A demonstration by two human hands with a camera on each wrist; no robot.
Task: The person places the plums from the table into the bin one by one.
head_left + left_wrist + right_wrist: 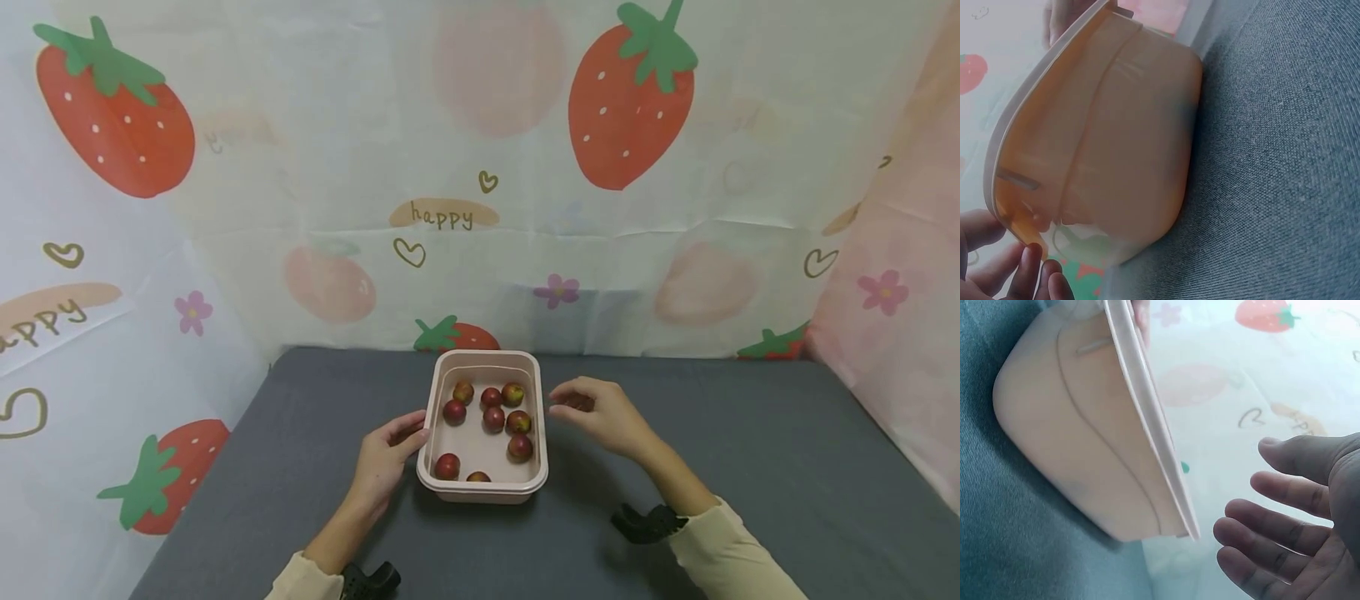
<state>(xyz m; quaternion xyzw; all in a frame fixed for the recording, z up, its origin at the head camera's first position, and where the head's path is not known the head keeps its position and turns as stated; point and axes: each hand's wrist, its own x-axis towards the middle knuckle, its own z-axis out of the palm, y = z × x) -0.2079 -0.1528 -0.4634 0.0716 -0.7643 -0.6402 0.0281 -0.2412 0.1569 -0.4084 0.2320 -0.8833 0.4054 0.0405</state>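
In the head view a pale pink plastic container (pixel 471 443) stands on the grey cloth, with several small red plums (pixel 454 412) lying loose inside it. Some of the plums have yellowish-green patches. My left hand (pixel 382 458) pinches the container's left rim, the thumb above and fingers beneath; the left wrist view shows the fingertips (pixel 1030 269) at the underside of the rim. Beyond the container's right side my right hand (pixel 600 412) hovers with relaxed, spread fingers, holding nothing. The right wrist view shows a gap between those fingers and the container's rim (pixel 1154 419).
Dark grey cloth (pixel 712 433) covers the table around the container. Behind and at both sides hang pale curtains (pixel 510 267) printed with strawberries, flowers and hearts. Black wrist devices (pixel 649 523) sit on both wrists, below light sleeves.
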